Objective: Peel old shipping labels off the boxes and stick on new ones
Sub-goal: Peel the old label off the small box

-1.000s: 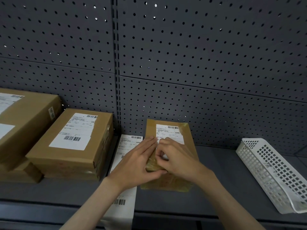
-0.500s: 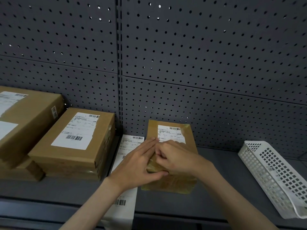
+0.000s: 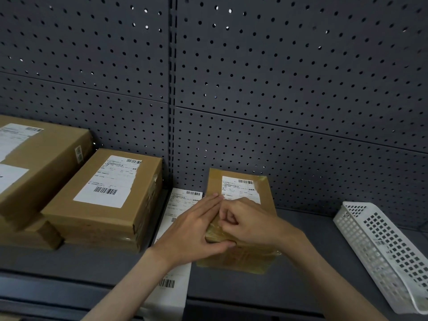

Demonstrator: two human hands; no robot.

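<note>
Small box [image 3: 240, 218] lies flat on shelf [image 3: 301, 262], against pegboard. Left hand [image 3: 190, 230] flat, fingers straight, thumb under near edge: bracing box. Right hand [image 3: 250, 225] curled, grip apparently pinching lower edge of old label [image 3: 240, 188], likely starting peel; contact hidden.

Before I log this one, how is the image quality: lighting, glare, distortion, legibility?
Head view: dim, even light; wide-angle bowing bends the pegboard seams; soft glare on the tape of the small box under both hands; its label shows barcodes, but the fine print is unreadable; the white basket is cut off at the right edge.
</note>
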